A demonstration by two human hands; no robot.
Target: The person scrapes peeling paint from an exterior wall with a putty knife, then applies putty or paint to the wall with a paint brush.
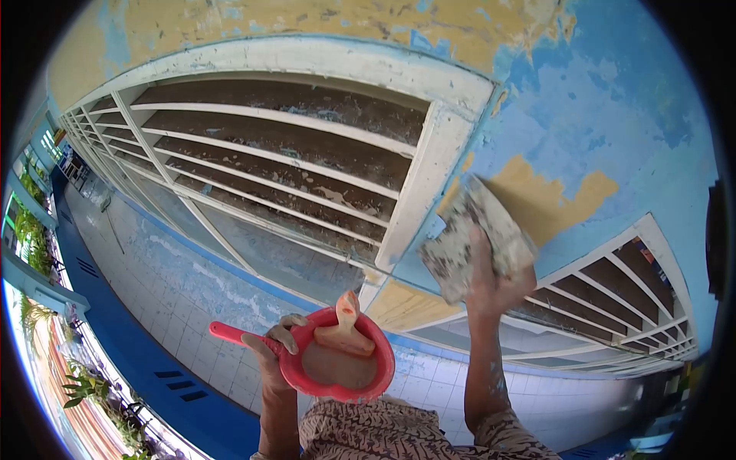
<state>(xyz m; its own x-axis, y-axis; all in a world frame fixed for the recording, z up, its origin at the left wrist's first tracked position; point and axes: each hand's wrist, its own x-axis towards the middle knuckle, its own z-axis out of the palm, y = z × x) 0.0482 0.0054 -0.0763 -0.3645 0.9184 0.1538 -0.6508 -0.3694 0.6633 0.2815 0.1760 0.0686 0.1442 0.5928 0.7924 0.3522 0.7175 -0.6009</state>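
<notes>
My left hand [282, 340] grips a red plastic dipper [387, 366] near where its handle meets the bowl. Brownish-grey liquid or paste [337, 368] lies in the bowl. A putty scraper [346, 330] with a smeared, pale blade and a narrow upright handle rests inside against the far rim. Higher up on the right, my right hand [494, 287] holds a flat, whitish sheet [491, 238] smeared with grey against the wall, fingers along its face. The sheet overlaps a yellow patch beside the window frame; its exact kind I cannot tell.
The blue wall [629, 130] has peeling, yellow-beige patches. A white slatted window frame [429, 153] fills the upper left, and a smaller slatted frame [652, 245] sits at right. Below run a tiled floor [207, 307] and a blue strip [138, 337], with plants [84, 383] along the left edge.
</notes>
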